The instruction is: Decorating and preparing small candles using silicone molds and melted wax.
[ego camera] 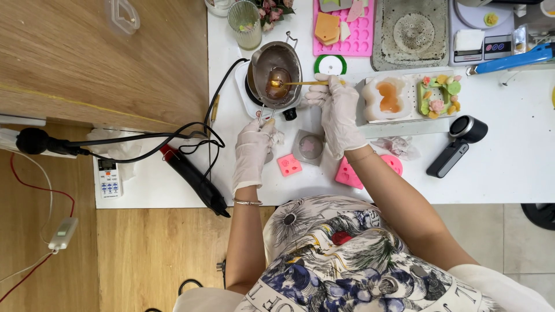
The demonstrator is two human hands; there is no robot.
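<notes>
- Head view looks straight down on a white table [520, 173] where a person in thin white gloves works at a small metal melting pot [276, 72] sitting on a white hot plate [250, 104] near the table's far-left corner.
- Right hand [338, 110]: its grip is pinched on the end of a wooden stirring stick [300, 83]. The stick's long axis runs nearly level, left from the hand, and its tip sits in the amber liquid [277, 86] pooled in the pot.
- Left hand [253, 151]: closed on the pot's thin wire handle [265, 112], which sticks out from the pot toward the near edge. The pot lies just beyond this hand, so the left hand is the nearer one to the vessel, while the right reaches it only through the stick.
- Just right of the right hand, a white silicone mould [388, 98] already holds an amber fill; beside it stands a square frame piece with coloured flowers [439, 95].
- Small pink moulds [289, 165] lie near the near edge, between the two forearms.
- A black heat gun [193, 176] rests at the near-left corner.
</notes>
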